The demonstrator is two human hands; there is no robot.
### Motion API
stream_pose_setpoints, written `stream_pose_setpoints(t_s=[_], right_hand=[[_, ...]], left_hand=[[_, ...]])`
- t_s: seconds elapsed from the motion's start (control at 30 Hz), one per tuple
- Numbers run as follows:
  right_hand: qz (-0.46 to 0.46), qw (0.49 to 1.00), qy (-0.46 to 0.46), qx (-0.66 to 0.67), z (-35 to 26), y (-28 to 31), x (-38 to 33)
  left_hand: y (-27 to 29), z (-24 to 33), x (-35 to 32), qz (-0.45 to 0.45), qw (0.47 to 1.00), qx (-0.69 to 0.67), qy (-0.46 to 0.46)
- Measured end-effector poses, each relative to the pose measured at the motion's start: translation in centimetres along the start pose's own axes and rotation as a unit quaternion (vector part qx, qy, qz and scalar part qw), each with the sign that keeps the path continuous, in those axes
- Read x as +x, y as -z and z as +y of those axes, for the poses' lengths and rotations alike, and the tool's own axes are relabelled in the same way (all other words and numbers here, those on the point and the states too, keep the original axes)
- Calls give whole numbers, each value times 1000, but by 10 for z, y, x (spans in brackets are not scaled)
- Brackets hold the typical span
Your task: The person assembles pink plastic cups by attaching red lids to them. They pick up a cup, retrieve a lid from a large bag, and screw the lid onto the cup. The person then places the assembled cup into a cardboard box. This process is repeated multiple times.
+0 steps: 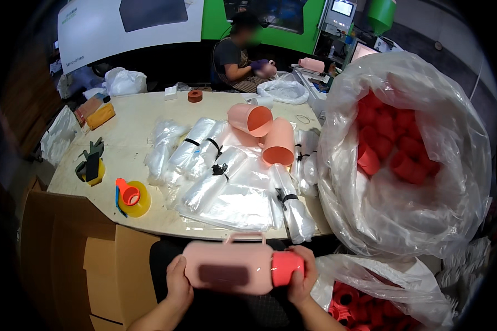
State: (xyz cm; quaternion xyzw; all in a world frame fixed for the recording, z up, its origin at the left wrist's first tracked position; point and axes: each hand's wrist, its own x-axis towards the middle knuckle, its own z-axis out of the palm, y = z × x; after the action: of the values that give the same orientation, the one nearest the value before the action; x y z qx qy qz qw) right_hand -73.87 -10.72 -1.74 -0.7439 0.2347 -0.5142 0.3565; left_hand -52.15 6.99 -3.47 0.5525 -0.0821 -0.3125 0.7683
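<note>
Above my lap I hold a pink plastic jug [221, 255] on its side, with its loop handle facing the table and a darker oblong window in its wall. My left hand [179, 282] is closed around the base end. At the other end, my right hand [305, 276] grips the red cap [281, 268], which sits against the jug's neck. How tightly the cap is seated cannot be made out. Two pink jug shells [279, 144] lie on the table with their wide mouths toward me, among bundles of clear plastic bags [234, 201] tied with black bands.
A big clear sack [348, 215] of red plastic parts stands at the right, and another sack [419, 276] below holds red caps. An open cardboard box [102, 265] is at the left. Tape rolls [141, 207] lie on the table [130, 124]. A co-worker [237, 58] sits beyond it.
</note>
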Motion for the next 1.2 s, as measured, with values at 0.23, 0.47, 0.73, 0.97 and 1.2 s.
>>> stream_pose_setpoints(t_s=[0.23, 0.47, 0.73, 0.97, 1.2], right_hand=[[38, 896, -337, 286, 15, 11, -47], [127, 597, -719, 333, -16, -38, -114], [84, 927, -361, 54, 4, 83, -160], [-147, 550, -497, -655, 103, 299, -293], [-190, 623, -599, -465, 98, 261, -311]], left_hand=[[2, 51, -9, -201, 856, 339, -335], [-32, 40, 15, -129, 944, 70, -295], [-71, -5, 12, -470, 862, 173, -79], [-67, 29, -18, -466, 734, 482, -107], [10, 14, -32, -330, 825, 457, -37]])
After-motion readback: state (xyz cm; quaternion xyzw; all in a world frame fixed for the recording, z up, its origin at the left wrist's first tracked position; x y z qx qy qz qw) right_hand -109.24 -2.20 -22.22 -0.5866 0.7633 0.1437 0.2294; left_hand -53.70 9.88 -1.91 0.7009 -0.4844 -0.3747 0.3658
